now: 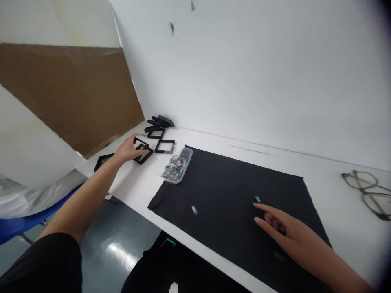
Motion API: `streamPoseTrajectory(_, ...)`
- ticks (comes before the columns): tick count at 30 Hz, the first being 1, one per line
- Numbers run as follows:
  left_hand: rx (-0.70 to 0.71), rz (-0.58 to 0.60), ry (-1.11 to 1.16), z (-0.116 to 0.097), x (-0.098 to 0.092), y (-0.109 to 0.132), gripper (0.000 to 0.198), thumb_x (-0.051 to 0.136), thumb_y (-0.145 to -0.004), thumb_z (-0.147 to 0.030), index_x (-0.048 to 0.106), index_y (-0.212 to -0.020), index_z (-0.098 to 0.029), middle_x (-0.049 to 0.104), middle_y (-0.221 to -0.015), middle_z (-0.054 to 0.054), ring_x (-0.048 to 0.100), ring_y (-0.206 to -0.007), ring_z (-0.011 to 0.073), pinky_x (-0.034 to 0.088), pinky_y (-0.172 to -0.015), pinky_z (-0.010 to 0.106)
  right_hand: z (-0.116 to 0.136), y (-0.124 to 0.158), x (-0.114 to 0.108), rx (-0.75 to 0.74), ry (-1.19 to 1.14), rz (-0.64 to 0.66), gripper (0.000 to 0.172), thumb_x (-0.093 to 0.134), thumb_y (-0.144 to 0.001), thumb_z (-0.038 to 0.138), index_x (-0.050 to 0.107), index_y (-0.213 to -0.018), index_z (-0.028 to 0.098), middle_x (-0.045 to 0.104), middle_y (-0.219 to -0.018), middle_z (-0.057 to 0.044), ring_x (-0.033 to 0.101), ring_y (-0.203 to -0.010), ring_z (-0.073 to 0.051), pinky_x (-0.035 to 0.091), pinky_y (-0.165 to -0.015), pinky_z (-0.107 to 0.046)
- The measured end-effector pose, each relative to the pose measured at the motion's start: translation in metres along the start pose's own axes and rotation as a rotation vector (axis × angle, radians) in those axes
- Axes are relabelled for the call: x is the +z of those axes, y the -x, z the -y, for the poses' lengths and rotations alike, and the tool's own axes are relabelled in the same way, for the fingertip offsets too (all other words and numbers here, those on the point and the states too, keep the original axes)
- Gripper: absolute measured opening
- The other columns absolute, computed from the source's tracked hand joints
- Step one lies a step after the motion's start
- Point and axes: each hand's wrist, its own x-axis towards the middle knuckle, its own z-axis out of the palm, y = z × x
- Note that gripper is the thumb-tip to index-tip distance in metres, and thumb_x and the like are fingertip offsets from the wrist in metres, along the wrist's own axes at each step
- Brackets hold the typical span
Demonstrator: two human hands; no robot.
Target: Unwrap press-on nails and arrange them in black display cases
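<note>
My left hand (126, 150) reaches to the far left of the white table, its thumb and fingers gripping a small black rectangular frame (146, 157). Part of that frame is hidden by the hand. Over a black mat (226, 183), my right hand (282, 228) has its thumb and forefinger apart and the other fingers curled, with nothing between them. Just beyond the forefinger lies a small green piece (257, 199). A small clear, shiny piece (194, 210) rests on the mat's left part, and a faint clear oval piece (278, 256) lies below my right hand.
A clear plastic tub (188, 156) full of small wrapped pieces stands at the mat's left edge. Black frames (165, 146) and a pile of black bars or frames (159, 121) lie behind it. Glasses (366, 189) rest at right. A white wall closes the back.
</note>
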Motion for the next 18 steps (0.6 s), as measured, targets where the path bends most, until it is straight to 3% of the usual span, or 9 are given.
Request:
streamPoseTrajectory(4,0.038,-0.198,0.136,-0.014,-0.011,0.005,0.101,0.081,-0.072,-0.057,0.036,-0.156,-0.021,0.044,-0.16,0.017,0.044,-0.147,0.0377,0.036,-0.123,0.051,-0.002,0.0,0.001,-0.008,-0.008,-0.002,0.063,0.055,-0.091,0.069,0.066,-0.135,0.026,0.068,-0.077,-0.001,0.065,-0.065,-0.019,0.056,-0.062,-0.033)
streamPoseTrajectory(7,0.177,-0.432,0.605,-0.042,-0.023,0.025,0.085,0.08,-0.072,-0.052,0.047,-0.144,-0.021,0.059,-0.142,0.015,0.061,-0.129,0.0338,0.049,-0.113,0.052,-0.004,-0.001,0.003,-0.013,-0.003,-0.007,0.064,0.055,-0.09,0.069,0.066,-0.134,0.024,0.067,-0.076,-0.001,0.065,-0.065,-0.019,0.056,-0.062,-0.033)
streamPoseTrajectory(8,0.224,-0.447,0.812,-0.055,-0.027,0.036,0.078,0.078,-0.073,-0.053,0.05,-0.139,-0.023,0.062,-0.137,0.011,0.065,-0.122,0.033,0.054,-0.106,0.051,-0.004,-0.002,0.003,-0.016,-0.003,-0.011,0.064,0.055,-0.09,0.069,0.066,-0.134,0.024,0.067,-0.076,-0.002,0.065,-0.065,-0.019,0.056,-0.061,-0.033)
streamPoseTrajectory(10,0.319,-0.389,1.167,-0.084,-0.036,0.064,0.063,0.068,-0.076,-0.062,0.058,-0.126,-0.026,0.068,-0.121,0.005,0.071,-0.112,0.033,0.061,-0.094,0.047,-0.004,-0.003,0.003,-0.031,-0.007,-0.016,0.063,0.057,-0.09,0.068,0.067,-0.133,0.024,0.067,-0.074,-0.001,0.065,-0.063,-0.019,0.056,-0.06,-0.033)
streamPoseTrajectory(13,0.44,-0.149,1.424,-0.128,-0.037,0.112,0.057,0.061,-0.08,-0.063,0.063,-0.12,-0.023,0.068,-0.116,0.008,0.072,-0.106,0.0332,0.065,-0.087,0.049,0.001,-0.004,0.0,-0.073,-0.018,-0.062,0.057,0.061,-0.089,0.066,0.071,-0.127,0.025,0.067,-0.07,0.0,0.064,-0.057,-0.018,0.056,-0.054,-0.032)
streamPoseTrajectory(15,0.525,0.004,1.513,-0.155,-0.021,0.142,0.06,0.065,-0.078,-0.068,0.059,-0.119,-0.025,0.064,-0.123,0.009,0.073,-0.103,0.0347,0.066,-0.08,0.052,0.008,-0.002,-0.005,-0.102,-0.023,-0.198,0.049,0.064,-0.088,0.064,0.076,-0.116,0.026,0.07,-0.072,-0.002,0.065,-0.056,-0.018,0.055,-0.053,-0.032)
streamPoseTrajectory(18,0.735,-0.081,1.651,-0.19,0.028,0.17,0.068,0.086,-0.068,-0.059,0.047,-0.118,-0.035,0.048,-0.133,0.004,0.065,-0.121,0.0321,0.065,-0.09,0.047,0.025,0.007,-0.012,-0.16,-0.113,-0.493,0.034,0.067,-0.089,0.056,0.079,-0.102,0.028,0.076,-0.086,-0.004,0.071,-0.07,-0.02,0.058,-0.061,-0.031)
